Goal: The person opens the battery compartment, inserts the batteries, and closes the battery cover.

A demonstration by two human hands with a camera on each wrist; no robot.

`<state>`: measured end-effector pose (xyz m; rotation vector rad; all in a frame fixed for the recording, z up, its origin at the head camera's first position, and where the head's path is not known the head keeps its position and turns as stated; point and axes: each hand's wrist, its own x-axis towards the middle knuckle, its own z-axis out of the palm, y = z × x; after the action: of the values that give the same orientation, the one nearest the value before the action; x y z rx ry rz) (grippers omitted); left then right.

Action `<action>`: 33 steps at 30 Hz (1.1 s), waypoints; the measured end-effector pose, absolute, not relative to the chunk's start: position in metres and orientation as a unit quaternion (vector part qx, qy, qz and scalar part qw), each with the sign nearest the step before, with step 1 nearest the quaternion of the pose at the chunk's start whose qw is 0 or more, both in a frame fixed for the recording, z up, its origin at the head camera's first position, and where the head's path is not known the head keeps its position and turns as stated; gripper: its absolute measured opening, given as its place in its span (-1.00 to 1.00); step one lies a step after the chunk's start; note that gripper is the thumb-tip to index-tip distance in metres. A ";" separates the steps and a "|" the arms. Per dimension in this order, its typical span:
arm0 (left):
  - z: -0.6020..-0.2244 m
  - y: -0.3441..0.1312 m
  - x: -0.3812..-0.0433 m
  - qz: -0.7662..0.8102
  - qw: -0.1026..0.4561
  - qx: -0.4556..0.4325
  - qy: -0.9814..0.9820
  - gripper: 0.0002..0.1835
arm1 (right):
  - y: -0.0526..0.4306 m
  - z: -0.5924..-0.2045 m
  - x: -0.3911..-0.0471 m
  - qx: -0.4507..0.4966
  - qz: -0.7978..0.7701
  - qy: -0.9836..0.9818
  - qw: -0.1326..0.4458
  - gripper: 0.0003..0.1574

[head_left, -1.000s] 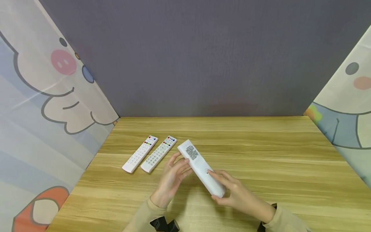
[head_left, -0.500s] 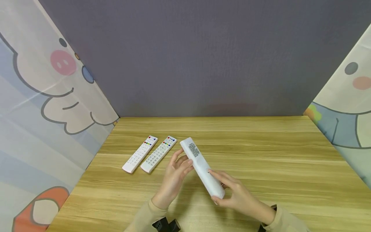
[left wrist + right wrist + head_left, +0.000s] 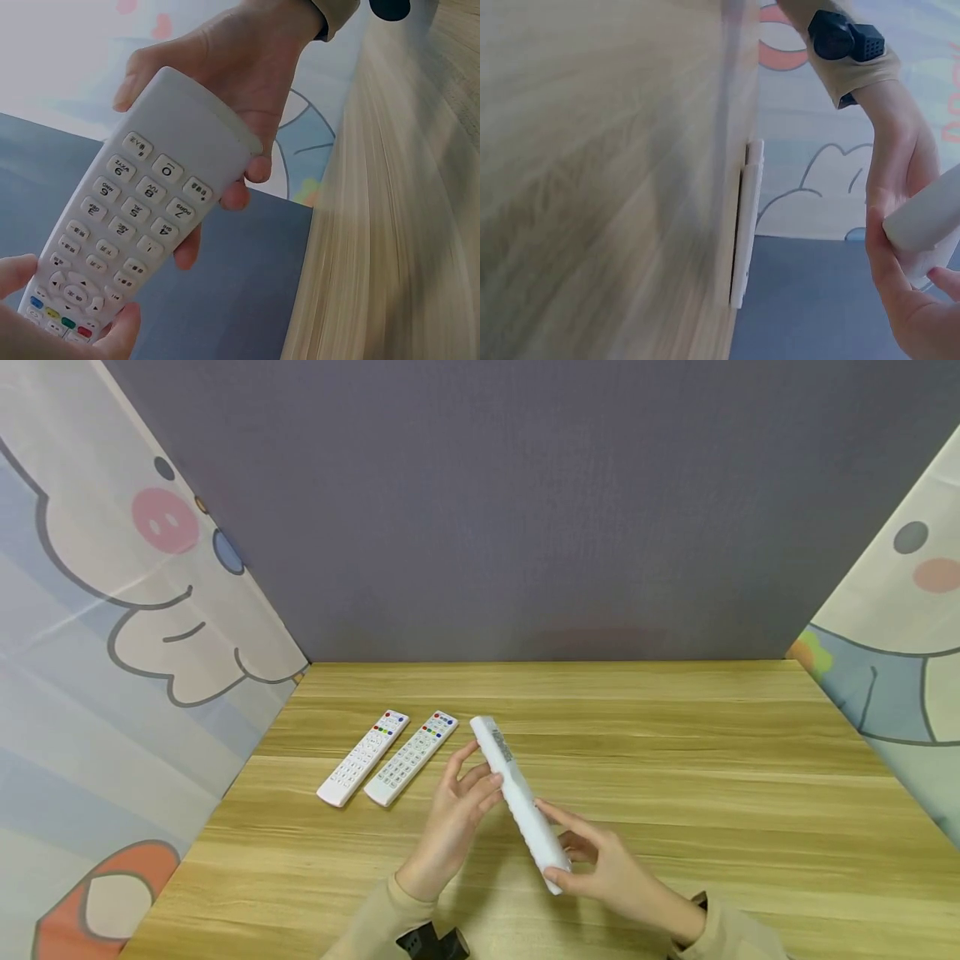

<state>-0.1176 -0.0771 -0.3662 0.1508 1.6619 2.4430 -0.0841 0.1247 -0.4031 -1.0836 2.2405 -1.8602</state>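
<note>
Both hands hold a white remote control (image 3: 521, 797) above the table, tilted nearly on its edge in the head view. My left hand (image 3: 447, 827) pinches its far end between thumb and fingers. The near end is gripped by my right hand (image 3: 600, 860), thumb on one edge and index finger along the back. In the left wrist view the remote's button face (image 3: 124, 202) shows number keys, a round pad and coloured keys, with the right hand (image 3: 240, 67) at its plain end. Two more white remotes, an outer one (image 3: 363, 760) and an inner one (image 3: 411, 760), lie face up to the left.
The wooden table (image 3: 712, 760) meets a dark grey panel (image 3: 540, 510) at its back edge. Cartoon-printed sheets, a left one (image 3: 97, 693) and a right one (image 3: 900, 677), stand along the sides. A black wrist camera (image 3: 431, 941) sits by the left sleeve.
The held remote has rolled from showing its back with the printed label to nearly edge-on. Its far end has shifted slightly right, the left hand moving with it. The two lying remotes stay put.
</note>
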 end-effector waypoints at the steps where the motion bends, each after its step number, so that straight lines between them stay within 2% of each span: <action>1: -0.366 -0.077 -0.118 0.822 0.091 0.051 0.560 -0.33 | 0.124 -0.403 -0.084 -0.348 -0.606 0.715 0.024 -0.18; 10: -0.367 -0.075 -0.117 0.831 0.054 0.019 0.553 -0.37 | 0.119 -0.402 -0.083 -0.333 -0.671 0.657 0.088 -0.21; 17: -0.363 -0.075 -0.117 0.818 0.028 0.001 0.575 -0.38 | 0.119 -0.402 -0.084 -0.335 -0.666 0.659 0.103 -0.23; 26: -0.364 -0.082 -0.124 0.778 -0.008 -0.014 0.628 -0.38 | 0.131 -0.405 -0.089 -0.356 -0.627 0.691 0.052 -0.48; 33: -0.370 -0.092 -0.136 0.726 -0.014 0.013 0.687 -0.37 | 0.150 -0.405 -0.094 -0.356 -0.620 0.699 0.027 -0.57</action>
<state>-0.1357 -0.0924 -0.3700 0.0419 2.1793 2.3023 -0.0942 0.1495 -0.4054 -1.1011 2.1578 -1.9144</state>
